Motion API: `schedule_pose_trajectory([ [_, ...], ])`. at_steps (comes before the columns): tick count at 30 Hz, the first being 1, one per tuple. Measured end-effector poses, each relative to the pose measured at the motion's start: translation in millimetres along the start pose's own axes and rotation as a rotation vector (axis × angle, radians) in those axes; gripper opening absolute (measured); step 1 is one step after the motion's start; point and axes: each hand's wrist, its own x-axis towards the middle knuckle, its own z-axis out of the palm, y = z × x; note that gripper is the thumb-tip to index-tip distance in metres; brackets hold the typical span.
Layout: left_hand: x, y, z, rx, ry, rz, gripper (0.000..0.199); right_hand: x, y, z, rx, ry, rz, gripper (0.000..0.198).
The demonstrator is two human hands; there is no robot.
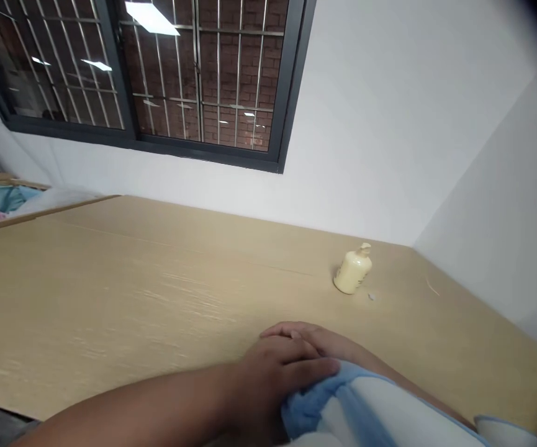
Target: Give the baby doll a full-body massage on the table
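Observation:
A light-blue and white cloth (356, 403) is bunched up at the bottom right, close to my body. My left hand (272, 372) reaches in from the lower left, its fingers closed and its thumb pressed on the blue edge. Just behind and against it is my right hand (305, 332), whose bent fingers point left. Its forearm runs along the far side of the cloth. The left hand and the cloth hide most of the right hand's grip. Both hands are low over the front part of the tan board surface (156, 298).
A cream pump bottle (352, 271) stands tilted in view towards the back right, with a small pale scrap (371, 297) beside it. At the left is an open cardboard box (30, 218) holding teal and pink fabric. White walls (365, 124) and a barred window (203, 74) border the surface.

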Motion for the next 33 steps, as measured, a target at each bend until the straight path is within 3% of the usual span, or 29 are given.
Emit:
schedule_pose_trajectory([
  [2, 0.9, -2.1, -2.6, 0.175, -0.133, 0.132, 0.073, 0.2, -1.8, 1.4, 0.119, -0.004, 0.035, 0.036],
  [4, 1.7, -2.8, -4.9, 0.332, -0.196, 0.194, 0.076, 3.5, -2.8, 4.4, 0.112, 0.035, 0.079, 0.033],
  [7, 1.9, -5.9, -7.8, 0.393, -0.193, 0.187, 0.072, 10.8, 5.2, 10.3, 0.065, 0.157, 0.12, 0.03],
  [10, 2.2, -12.8, -9.9, 0.374, -0.185, 0.206, 0.083, 16.5, 23.1, 10.4, 0.141, 0.238, 0.089, 0.029],
  [13, 4.3, -17.5, -11.3, 0.388, -0.221, 0.103, 0.086, 18.8, 39.0, -0.4, 0.263, 0.12, -0.02, 0.033],
  [15, 6.7, -18.6, -13.4, 0.38, -0.245, 0.029, 0.085, 19.4, 44.9, -10.0, 0.289, 0.003, -0.019, 0.038],
  [17, 9.2, -20.5, -17.9, 0.334, -0.287, -0.021, 0.087, 19.9, 47.8, -16.9, 0.322, -0.05, 0.004, 0.042],
  [22, 13.3, -33.8, -35.8, 0.037, -0.466, -0.215, 0.101, 19.6, 43.9, -16.2, 0.375, -0.022, 0.04, 0.038],
  [26, 15.9, -42.8, -43.1, -0.256, -0.513, -0.303, 0.094, 16.6, 33.0, -10.8, 0.283, 0.059, 0.048, 0.034],
  [33, 16.7, -45.0, -43.2, -0.286, -0.489, -0.333, 0.085, 16.5, 37.0, -11.2, 0.261, 0.071, 0.078, 0.038],
])
